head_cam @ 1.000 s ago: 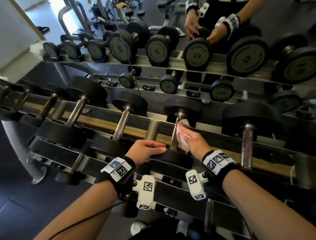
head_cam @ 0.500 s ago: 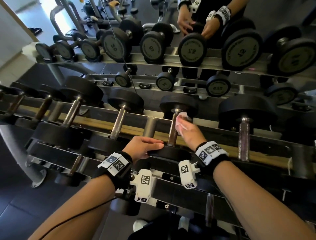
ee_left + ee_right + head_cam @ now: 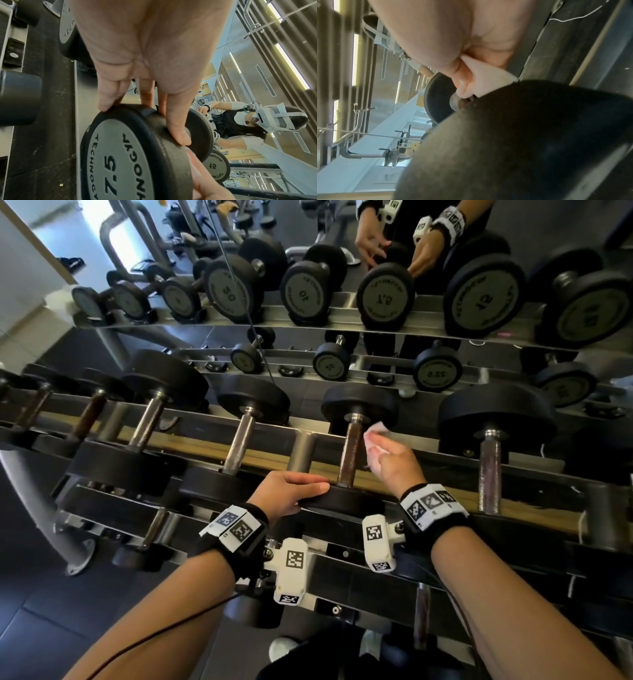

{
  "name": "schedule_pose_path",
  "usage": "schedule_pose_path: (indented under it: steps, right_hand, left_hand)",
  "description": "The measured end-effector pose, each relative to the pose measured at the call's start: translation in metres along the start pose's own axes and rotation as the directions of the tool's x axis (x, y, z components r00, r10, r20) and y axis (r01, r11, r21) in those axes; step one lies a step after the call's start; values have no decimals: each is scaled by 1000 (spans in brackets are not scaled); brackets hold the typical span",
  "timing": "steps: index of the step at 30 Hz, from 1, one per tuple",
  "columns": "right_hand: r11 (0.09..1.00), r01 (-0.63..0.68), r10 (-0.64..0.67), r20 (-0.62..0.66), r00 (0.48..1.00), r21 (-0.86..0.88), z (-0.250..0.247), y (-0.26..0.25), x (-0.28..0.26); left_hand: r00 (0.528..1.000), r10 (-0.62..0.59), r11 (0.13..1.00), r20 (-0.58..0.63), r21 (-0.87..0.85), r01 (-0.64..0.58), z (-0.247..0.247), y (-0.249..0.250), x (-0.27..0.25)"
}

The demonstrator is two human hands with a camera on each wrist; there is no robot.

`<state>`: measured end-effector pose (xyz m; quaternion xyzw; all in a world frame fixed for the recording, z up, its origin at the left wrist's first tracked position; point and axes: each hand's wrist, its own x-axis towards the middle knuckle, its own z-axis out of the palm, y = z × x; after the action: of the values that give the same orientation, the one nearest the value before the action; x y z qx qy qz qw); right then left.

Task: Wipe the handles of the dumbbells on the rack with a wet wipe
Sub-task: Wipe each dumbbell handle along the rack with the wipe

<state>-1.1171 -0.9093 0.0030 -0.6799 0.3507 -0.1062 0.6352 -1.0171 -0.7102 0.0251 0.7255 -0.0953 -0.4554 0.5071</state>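
The dumbbell handle you are cleaning is a rusty-brown bar lying across the front rail of the rack, between two black weight heads. Your right hand pinches the white wet wipe in curled fingers, just beside the handle's right side; it appears clear of the bar. Your left hand grips the rim of the near weight head, marked 7.5, fingers curled over it. If that steadying hand slackens, the dumbbell may roll under the wipe's pressure. A loosely pinched wipe could drop behind the rail.
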Motion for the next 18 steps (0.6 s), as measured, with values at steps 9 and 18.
schedule_pose_path:
  steps: [9, 18]
  right_hand:
    - [983, 123, -80, 283, 956, -135, 10, 25, -28]
    - [1000, -22, 21, 70, 997, 17, 6, 12, -10]
  left_hand:
    - [1000, 14, 1000, 1, 1, -14, -1, -3, 3]
    - [1000, 26, 1000, -2, -1, -26, 0, -2, -1]
